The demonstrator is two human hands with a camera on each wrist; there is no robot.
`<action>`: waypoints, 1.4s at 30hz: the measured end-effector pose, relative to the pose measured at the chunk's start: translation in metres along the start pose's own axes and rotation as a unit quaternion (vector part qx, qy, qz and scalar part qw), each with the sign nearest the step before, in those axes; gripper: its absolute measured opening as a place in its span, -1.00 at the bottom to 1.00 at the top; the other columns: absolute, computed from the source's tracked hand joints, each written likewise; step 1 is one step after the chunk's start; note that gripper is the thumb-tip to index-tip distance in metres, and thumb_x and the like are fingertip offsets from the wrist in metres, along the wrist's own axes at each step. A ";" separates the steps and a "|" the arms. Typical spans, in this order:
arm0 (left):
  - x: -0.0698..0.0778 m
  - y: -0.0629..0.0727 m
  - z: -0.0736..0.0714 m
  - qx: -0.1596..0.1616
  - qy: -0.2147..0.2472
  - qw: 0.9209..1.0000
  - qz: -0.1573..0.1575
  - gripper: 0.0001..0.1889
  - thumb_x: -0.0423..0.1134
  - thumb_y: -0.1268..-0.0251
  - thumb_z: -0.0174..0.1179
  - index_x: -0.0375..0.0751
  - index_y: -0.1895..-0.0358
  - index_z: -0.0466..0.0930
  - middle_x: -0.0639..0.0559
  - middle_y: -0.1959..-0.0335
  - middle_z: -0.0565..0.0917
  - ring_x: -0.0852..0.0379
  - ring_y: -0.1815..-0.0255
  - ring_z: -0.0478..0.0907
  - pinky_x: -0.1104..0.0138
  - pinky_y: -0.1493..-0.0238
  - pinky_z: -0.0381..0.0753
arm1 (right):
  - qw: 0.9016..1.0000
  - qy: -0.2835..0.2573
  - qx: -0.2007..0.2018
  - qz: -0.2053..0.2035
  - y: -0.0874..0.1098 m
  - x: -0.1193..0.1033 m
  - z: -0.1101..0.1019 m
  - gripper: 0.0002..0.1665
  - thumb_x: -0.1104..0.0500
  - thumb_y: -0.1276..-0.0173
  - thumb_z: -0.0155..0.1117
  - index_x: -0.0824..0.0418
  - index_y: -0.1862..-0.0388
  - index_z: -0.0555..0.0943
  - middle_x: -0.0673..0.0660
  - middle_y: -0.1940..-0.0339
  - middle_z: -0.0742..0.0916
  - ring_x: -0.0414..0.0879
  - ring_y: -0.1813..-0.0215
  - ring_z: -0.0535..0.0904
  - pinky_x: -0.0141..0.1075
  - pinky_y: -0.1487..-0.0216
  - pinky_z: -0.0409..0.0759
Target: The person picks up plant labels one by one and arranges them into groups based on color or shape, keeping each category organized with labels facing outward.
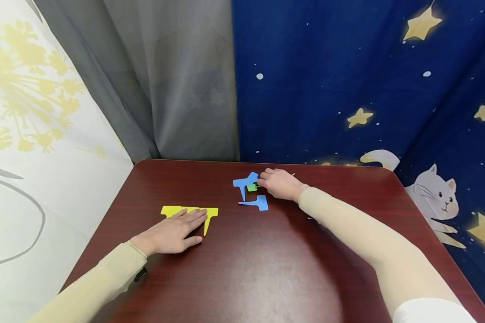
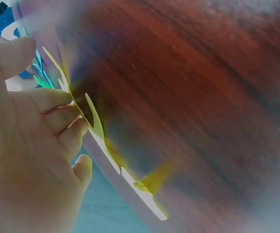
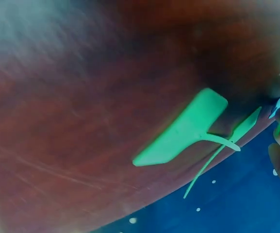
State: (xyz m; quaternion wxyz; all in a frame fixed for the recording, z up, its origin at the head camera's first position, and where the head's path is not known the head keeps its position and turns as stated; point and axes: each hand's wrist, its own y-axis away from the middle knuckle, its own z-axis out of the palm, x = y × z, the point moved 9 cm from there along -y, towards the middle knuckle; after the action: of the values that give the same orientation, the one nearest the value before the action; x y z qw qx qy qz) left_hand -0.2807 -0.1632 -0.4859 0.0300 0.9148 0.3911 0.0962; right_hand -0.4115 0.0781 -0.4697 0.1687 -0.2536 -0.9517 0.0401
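Observation:
My left hand point(image 1: 177, 231) lies with straight fingers over a row of yellow T-shaped plant labels point(image 1: 211, 211), covering part of them. In the left wrist view the yellow labels point(image 2: 98, 138) stretch out beyond the fingertips. At the far middle of the table, my right hand point(image 1: 280, 183) has its fingers curled and pinches a green plant label point(image 1: 252, 187) by its thin stem. Blue T-shaped labels point(image 1: 239, 183) lie right beside those fingers, and another blue label point(image 1: 262, 202) lies nearer to me.
Two more green labels point(image 3: 183, 131) lie near the right hand in the right wrist view, their stems crossing. The dark red table point(image 1: 234, 264) ends at the back against a grey curtain point(image 1: 190, 80) and a blue starry curtain point(image 1: 327, 80).

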 end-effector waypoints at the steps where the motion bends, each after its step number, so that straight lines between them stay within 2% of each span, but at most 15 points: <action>1: 0.000 0.000 0.000 -0.002 -0.003 1.000 0.000 -0.25 0.18 -0.53 0.00 -0.18 -0.59 0.13 -0.05 -0.61 0.12 -0.01 -0.61 0.02 -0.05 -0.55 -0.01 | 1.000 -0.006 0.011 0.000 0.003 -0.002 -0.002 -0.74 0.29 -0.37 0.30 0.11 0.00 0.71 0.05 0.15 0.71 -0.04 0.15 0.54 -0.23 0.15 0.63; 10: 0.003 -0.003 -0.003 -0.006 -0.011 1.000 0.002 -0.28 0.17 -0.53 0.00 -0.20 -0.56 0.22 -0.07 -0.59 0.17 -0.03 -0.59 0.07 -0.05 -0.54 0.01 | 0.994 -0.044 0.094 0.012 0.015 -0.015 -0.021 -0.87 0.25 -0.39 0.26 0.15 0.13 0.69 0.05 0.28 0.56 -0.07 0.25 0.40 -0.29 0.25 0.51; 15: 0.004 -0.003 -0.003 -0.005 -0.010 1.000 0.008 -0.29 0.15 -0.53 0.02 -0.22 -0.54 0.25 -0.09 -0.58 0.20 -0.05 -0.58 0.10 -0.06 -0.53 0.05 | 0.987 -0.065 0.145 0.032 0.015 -0.016 -0.036 -0.98 0.22 -0.39 0.28 0.11 0.26 0.65 0.03 0.31 0.50 -0.13 0.31 0.38 -0.37 0.46 0.48; 17: 0.005 -0.003 -0.003 -0.005 -0.009 1.000 0.011 -0.30 0.15 -0.53 0.02 -0.22 -0.54 0.25 -0.10 -0.57 0.21 -0.06 -0.58 0.10 -0.06 -0.53 0.07 | 0.983 -0.079 0.163 0.044 0.015 -0.014 -0.042 -0.96 0.20 -0.39 0.30 0.09 0.30 0.64 0.01 0.33 0.48 -0.17 0.35 0.36 -0.40 0.55 0.42; 22: 0.004 -0.003 -0.005 0.002 -0.010 1.000 0.012 -0.31 0.14 -0.53 0.03 -0.22 -0.53 0.27 -0.10 -0.57 0.22 -0.05 -0.58 0.12 -0.05 -0.52 0.08 | 0.971 -0.110 0.202 0.059 0.012 -0.013 -0.060 -0.94 0.19 -0.38 0.32 0.06 0.31 0.62 -0.02 0.35 0.46 -0.23 0.42 0.36 -0.42 0.61 0.34; 26: 0.004 -0.004 -0.006 0.002 -0.010 1.000 0.010 -0.31 0.14 -0.52 0.04 -0.22 -0.53 0.29 -0.09 -0.56 0.24 -0.05 -0.57 0.14 -0.04 -0.52 0.08 | 0.966 -0.129 0.217 0.052 0.009 -0.022 -0.071 -0.96 0.17 -0.38 0.34 0.06 0.28 0.63 -0.03 0.34 0.48 -0.26 0.43 0.38 -0.44 0.60 0.35; 33: 0.006 -0.004 -0.009 0.008 -0.008 1.000 0.013 -0.33 0.12 -0.51 0.06 -0.23 -0.50 0.33 -0.11 -0.54 0.28 -0.07 -0.55 0.18 -0.05 -0.51 0.12 | 0.961 -0.131 0.242 0.024 0.001 -0.049 -0.086 -0.94 0.19 -0.32 0.37 0.05 0.28 0.64 -0.07 0.32 0.57 -0.28 0.38 0.47 -0.42 0.52 0.51; 42: 0.004 -0.004 -0.009 0.004 -0.010 1.000 0.009 -0.32 0.13 -0.50 0.06 -0.22 -0.50 0.33 -0.09 -0.54 0.28 -0.05 -0.55 0.17 -0.02 -0.51 0.14 | 0.959 -0.147 0.242 -0.027 -0.007 -0.082 -0.092 -0.92 0.19 -0.31 0.41 0.06 0.31 0.65 -0.10 0.37 0.63 -0.29 0.40 0.50 -0.43 0.45 0.51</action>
State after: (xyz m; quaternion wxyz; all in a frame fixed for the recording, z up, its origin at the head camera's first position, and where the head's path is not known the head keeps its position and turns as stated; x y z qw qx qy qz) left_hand -0.2825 -0.1578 -0.4770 0.0294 0.9192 0.3831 0.0860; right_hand -0.3164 0.0301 -0.4073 0.0846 -0.1709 -0.9341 0.3017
